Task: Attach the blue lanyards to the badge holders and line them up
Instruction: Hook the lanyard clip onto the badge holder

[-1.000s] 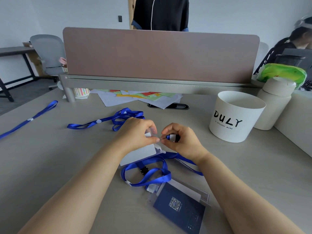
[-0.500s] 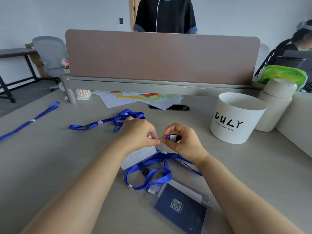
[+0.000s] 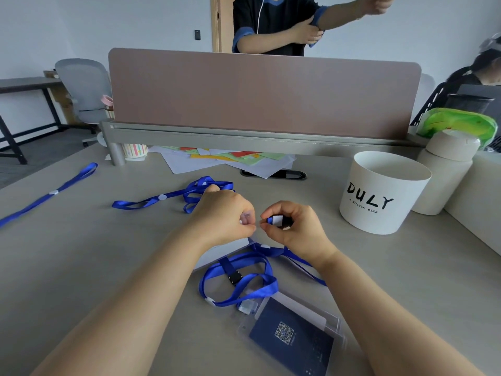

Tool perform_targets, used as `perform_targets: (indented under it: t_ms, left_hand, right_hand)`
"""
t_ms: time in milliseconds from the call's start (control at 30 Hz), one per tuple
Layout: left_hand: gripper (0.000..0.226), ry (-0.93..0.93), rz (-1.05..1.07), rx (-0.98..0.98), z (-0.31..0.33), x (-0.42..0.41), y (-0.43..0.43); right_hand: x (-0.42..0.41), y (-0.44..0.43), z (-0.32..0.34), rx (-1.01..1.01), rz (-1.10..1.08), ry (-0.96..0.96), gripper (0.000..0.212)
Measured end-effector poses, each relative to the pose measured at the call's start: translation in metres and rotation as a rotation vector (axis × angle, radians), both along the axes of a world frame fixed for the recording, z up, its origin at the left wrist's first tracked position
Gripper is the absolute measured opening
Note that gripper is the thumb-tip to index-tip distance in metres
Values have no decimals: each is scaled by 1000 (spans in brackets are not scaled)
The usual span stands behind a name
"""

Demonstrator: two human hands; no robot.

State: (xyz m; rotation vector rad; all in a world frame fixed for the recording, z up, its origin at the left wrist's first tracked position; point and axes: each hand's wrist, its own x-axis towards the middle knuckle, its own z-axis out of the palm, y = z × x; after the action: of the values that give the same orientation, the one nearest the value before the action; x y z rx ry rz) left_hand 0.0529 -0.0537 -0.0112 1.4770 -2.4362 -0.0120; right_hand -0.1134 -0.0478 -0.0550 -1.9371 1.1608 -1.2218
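Observation:
My left hand (image 3: 225, 215) pinches the top edge of a clear badge holder (image 3: 217, 253), which hangs mostly hidden under my hand and wrist. My right hand (image 3: 294, 226) pinches the white clip end (image 3: 277, 220) of a blue lanyard (image 3: 273, 251), right beside the holder's top. The lanyard trails down under my right wrist onto the table. In front of me lies another badge holder (image 3: 291, 339) with a dark blue card, its blue lanyard (image 3: 238, 290) looped on the table. Two loose blue lanyards lie farther off, one at centre (image 3: 173, 196), one at far left (image 3: 48, 195).
A white DULY tub (image 3: 379, 196) and a cream bottle (image 3: 444, 172) stand at the right. Coloured papers (image 3: 230, 158) and a striped paper cup (image 3: 135, 151) sit under the desk divider (image 3: 260, 93). A person stands behind the divider, another sits at the far right.
My hands have stayed together, pinching the same parts, with only slight shifts. The person behind the divider has raised their arms.

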Motion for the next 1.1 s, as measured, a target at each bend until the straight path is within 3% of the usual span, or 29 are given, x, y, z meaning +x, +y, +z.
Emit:
perform_targets:
  t_ms: [533,767,1100]
  left_hand:
    - [6,167,-84,147,0,5,0]
    - [8,303,-80,362,7,18,-2]
    - [9,433,-100,414,17,27,3]
  right_hand:
    - [3,5,5,28,26,-51,29]
    - [-1,4,11,196,56,-260,25]
    - [-2,1,28,228,154,-150,17]
